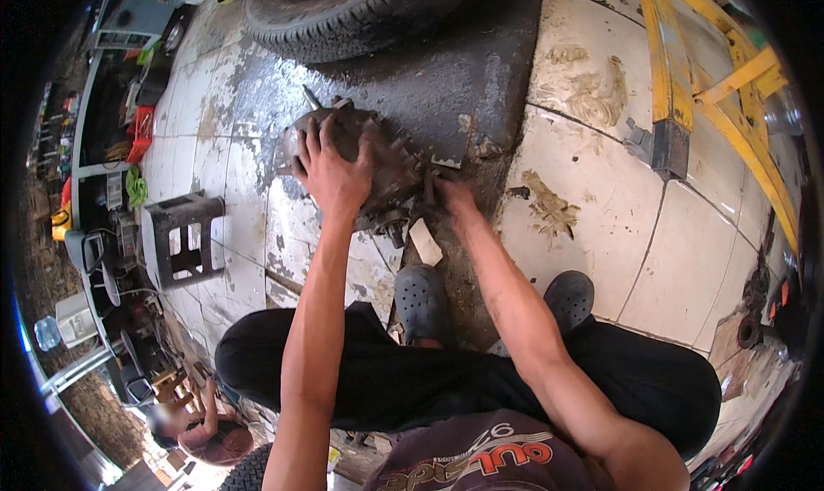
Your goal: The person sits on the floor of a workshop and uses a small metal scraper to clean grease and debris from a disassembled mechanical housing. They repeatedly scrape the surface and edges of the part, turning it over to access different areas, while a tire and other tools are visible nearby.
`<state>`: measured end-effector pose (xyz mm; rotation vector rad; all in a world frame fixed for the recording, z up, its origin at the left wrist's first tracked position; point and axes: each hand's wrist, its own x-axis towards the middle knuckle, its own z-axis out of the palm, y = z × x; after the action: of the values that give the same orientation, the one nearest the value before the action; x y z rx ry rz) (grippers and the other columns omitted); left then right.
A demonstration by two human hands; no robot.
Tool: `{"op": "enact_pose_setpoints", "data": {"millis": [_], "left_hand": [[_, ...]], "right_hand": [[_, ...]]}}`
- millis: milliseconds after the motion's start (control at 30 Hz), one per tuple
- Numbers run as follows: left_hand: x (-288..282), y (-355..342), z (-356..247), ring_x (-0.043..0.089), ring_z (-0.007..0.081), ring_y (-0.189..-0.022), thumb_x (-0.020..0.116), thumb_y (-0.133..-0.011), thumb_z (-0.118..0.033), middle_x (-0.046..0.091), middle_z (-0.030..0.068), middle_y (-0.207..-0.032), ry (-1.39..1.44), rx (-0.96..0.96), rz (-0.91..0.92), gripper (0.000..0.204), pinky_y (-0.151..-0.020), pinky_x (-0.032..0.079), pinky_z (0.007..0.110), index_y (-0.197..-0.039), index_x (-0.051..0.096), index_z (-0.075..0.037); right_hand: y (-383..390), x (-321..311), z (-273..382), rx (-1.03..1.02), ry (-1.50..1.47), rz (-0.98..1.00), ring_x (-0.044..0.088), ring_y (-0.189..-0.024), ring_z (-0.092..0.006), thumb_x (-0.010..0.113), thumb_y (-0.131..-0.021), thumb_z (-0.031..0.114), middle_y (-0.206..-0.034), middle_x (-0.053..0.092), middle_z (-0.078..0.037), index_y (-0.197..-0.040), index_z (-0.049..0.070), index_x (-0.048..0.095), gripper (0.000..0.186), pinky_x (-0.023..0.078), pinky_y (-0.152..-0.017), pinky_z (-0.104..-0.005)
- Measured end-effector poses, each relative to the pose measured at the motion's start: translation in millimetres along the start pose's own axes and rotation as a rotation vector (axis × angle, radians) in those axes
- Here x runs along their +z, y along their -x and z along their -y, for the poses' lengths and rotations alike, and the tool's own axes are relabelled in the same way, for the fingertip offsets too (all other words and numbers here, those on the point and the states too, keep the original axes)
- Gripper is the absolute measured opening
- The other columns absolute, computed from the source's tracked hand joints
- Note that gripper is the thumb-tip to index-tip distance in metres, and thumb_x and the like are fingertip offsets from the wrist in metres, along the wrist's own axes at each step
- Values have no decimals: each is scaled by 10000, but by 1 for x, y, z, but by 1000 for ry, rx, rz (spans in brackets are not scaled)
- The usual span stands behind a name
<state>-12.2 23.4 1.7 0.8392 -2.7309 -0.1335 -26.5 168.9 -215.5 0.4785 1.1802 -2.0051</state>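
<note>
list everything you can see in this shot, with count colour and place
toothed metal part: one, dark brown, centre floor
large tyre: one, black, top
metal frame: one, yellow, upper right
crate-like stool: one, blackish, left
bin: one, red, upper left
cloth: one, green, left
flat piece: one, off-white, below metal part
floor tiles: several, whitish, both sides
co-worker: one, reddish top, lower left
shelf clutter: mixed, left, uncountable
clogs: two, grey, below centre
left hand: one, bare, on metal part
right hand: one, bare, metal part's right
</note>
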Motion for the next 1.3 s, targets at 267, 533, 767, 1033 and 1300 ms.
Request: {"op": "enact_pose_setpoints", "data": {"millis": [267,533,767,1033,1300], "left_hand": [[2,3,13,254,333,-1460,655,-845,-490,385,114,-1534,-20,-26,-26,653,-1183,133,519,-1391,511,-160],[1,3,19,279,322,-1450,623,-887,-517,427,104,-1511,155,-29,-40,570,-1185,118,516,-1326,590,-155],[-2,-19,11,661,330,-1028,615,-936,-454,715,182,-1042,683,-150,-142,459,-905,476,368,-1009,734,-16],[-8,21,-78,677,325,-825,596,-936,-375,696,183,-882,160,249,430,418,-793,495,439,-894,693,30],[102,116,-70,212,400,-1465,559,-901,-424,313,212,-1552,-636,434,497,802,-1190,0,585,-1495,296,47]], "right_hand": [[7,37,23,-11,419,-413,687,-881,-292,648,-899,236,-942,714,-218,-1039,-73,687,341,495,-782,-410],[9,32,-3,-198,187,-267,692,-956,-378,670,-871,289,-969,709,-257,-1019,-65,698,385,502,-801,-441],[7,24,45,-227,653,-672,675,-939,-435,619,-907,257,-945,689,-301,-979,-69,703,345,514,-817,-497],[0,-86,72,-530,-149,-955,676,-806,-326,607,-956,272,-991,697,-208,-1050,-82,652,368,528,-750,-457],[49,-88,110,-408,-578,-827,647,-724,-210,613,-965,220,-911,678,-81,-1016,37,632,191,535,-579,-370]]}}
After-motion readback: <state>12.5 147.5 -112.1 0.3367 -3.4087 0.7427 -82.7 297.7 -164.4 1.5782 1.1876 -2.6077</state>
